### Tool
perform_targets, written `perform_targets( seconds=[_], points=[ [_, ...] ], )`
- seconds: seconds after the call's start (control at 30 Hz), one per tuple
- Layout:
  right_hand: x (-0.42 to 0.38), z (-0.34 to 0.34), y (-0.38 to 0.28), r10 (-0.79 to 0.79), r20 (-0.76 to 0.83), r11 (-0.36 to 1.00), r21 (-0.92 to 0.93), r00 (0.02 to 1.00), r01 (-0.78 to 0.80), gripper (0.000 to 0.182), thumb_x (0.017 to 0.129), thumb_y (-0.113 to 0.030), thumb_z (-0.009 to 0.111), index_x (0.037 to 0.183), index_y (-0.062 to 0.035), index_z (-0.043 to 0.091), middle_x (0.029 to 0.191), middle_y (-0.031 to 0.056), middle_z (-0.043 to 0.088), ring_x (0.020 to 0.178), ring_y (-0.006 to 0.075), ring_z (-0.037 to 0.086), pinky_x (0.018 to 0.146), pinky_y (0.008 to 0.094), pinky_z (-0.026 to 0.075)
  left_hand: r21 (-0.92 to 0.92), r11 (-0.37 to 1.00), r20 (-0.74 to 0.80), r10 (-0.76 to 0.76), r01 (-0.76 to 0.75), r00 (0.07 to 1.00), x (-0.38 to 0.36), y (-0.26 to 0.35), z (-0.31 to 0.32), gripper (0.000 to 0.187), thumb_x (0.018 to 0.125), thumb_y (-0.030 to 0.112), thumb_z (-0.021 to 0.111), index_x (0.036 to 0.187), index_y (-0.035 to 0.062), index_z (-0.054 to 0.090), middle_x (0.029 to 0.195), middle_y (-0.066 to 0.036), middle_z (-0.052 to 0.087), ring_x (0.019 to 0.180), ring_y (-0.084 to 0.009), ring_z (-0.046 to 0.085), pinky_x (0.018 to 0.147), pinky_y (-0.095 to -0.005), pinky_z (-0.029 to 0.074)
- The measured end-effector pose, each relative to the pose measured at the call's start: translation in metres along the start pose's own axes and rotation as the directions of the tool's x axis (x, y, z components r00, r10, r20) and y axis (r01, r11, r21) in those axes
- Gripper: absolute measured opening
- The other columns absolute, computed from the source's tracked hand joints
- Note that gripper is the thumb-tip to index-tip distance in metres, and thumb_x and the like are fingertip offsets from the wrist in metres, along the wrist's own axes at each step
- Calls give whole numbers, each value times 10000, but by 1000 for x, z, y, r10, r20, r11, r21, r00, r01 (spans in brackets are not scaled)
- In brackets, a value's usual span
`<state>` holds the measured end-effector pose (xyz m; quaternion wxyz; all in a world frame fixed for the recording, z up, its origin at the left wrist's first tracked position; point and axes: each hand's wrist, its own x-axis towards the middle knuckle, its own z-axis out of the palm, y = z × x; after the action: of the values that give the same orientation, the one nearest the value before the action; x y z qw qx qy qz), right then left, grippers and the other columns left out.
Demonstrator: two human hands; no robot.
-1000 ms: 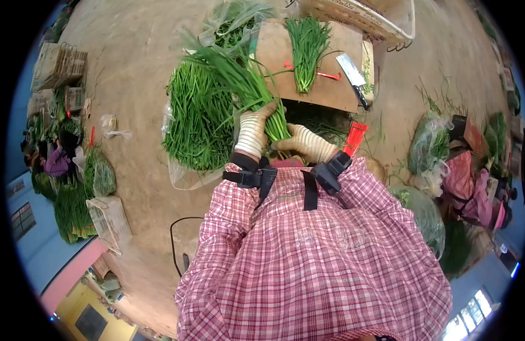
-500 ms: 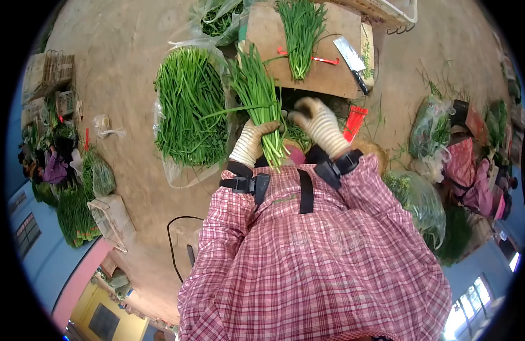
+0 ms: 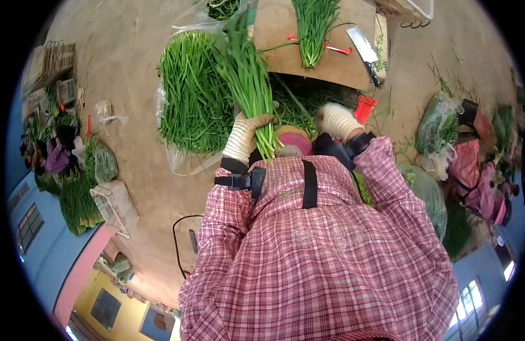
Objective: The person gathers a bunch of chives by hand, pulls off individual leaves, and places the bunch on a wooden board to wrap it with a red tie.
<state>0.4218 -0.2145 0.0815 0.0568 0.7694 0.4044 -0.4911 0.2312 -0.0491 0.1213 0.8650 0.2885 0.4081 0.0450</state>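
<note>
My left hand (image 3: 246,134), in a striped work glove, is closed round the lower stems of a bunch of long green leaves (image 3: 246,79). To its right my right hand (image 3: 337,120), gloved too, is apart from the bunch and smeared by motion; its fingers cannot be made out. A large pile of the same greens (image 3: 194,96) lies in clear plastic on the left. On the wooden board (image 3: 274,28) a second bunch (image 3: 313,31) rests across a red tie (image 3: 337,50). The cleaver (image 3: 362,45) lies right of that bunch.
Red strips (image 3: 364,109) stand just beyond my right hand. A pink round thing (image 3: 295,143) is near my lap. Bagged greens (image 3: 439,125) are at the right, a white crate (image 3: 116,207) at the left. Part of a crate (image 3: 407,8) shows at the top.
The held bunch has swung up and left, away from my right hand. My right hand has moved down and slightly right, and the leaf crossing the held bunch no longer sticks out left.
</note>
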Motion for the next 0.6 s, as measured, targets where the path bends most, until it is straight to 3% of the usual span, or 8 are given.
perform_targets(
  seconds=[0.03,0.13,0.17,0.23,0.33,0.4,0.53,0.6],
  points=[
    [-15,1,-11,-29,82,998,-61,996,34,375,851,-360,615,1026,-45,718,989,203,698,960,354,676,862,424,535,-33,999,-10,32,-32,999,1,0,2,443,801,-87,621,1229,-4,539,1112,-142,671,857,-224,658,716,-335,585],
    [-12,22,-33,-109,-297,739,614,949,277,390,823,-320,680,1026,13,685,944,186,709,872,300,688,788,375,527,-74,995,-21,72,-73,997,2,-1,8,442,814,-83,618,1241,-12,532,1129,-151,660,932,-267,661,752,-361,595],
    [-13,17,-47,-109,-295,737,617,949,277,390,823,-320,680,1026,13,685,944,186,709,872,300,688,788,375,527,-116,990,-40,81,-85,996,3,-2,10,437,817,-83,613,1242,-14,535,1136,-152,654,950,-268,658,770,-371,594],
    [-18,5,-72,-94,-406,417,813,909,406,288,807,-215,709,958,27,671,862,130,699,777,195,653,728,330,513,-155,982,-78,99,-110,992,4,-1,16,400,836,-56,616,1229,-19,553,1140,-151,643,988,-260,652,805,-376,589],
    [-20,5,-87,-8,-576,402,746,817,531,203,802,-131,705,914,31,658,816,78,673,751,117,608,702,286,504,-130,986,-71,93,-102,993,6,2,18,381,846,-19,636,1220,-20,565,1112,-132,649,969,-249,657,813,-353,587],
    [-40,3,-81,87,-461,176,880,883,441,168,817,-100,684,914,33,653,810,73,674,710,116,628,669,262,520,-132,979,-82,144,-154,986,17,0,6,371,859,11,640,1222,-12,566,1101,-113,650,947,-229,662,811,-338,586],
    [-45,26,-30,172,-431,31,901,886,432,130,841,-91,644,912,15,659,770,63,669,643,105,608,612,244,506,-228,939,-203,214,-259,955,16,18,7,350,859,-33,622,1201,25,570,1064,-116,668,897,-219,670,768,-364,602],
    [-39,33,6,191,-212,362,923,958,133,207,840,-141,667,966,23,667,891,100,689,773,147,645,723,273,523,-246,938,-200,195,-242,960,12,31,5,368,859,-34,622,1217,25,559,1086,-104,661,905,-215,668,789,-350,599]
  ],
)
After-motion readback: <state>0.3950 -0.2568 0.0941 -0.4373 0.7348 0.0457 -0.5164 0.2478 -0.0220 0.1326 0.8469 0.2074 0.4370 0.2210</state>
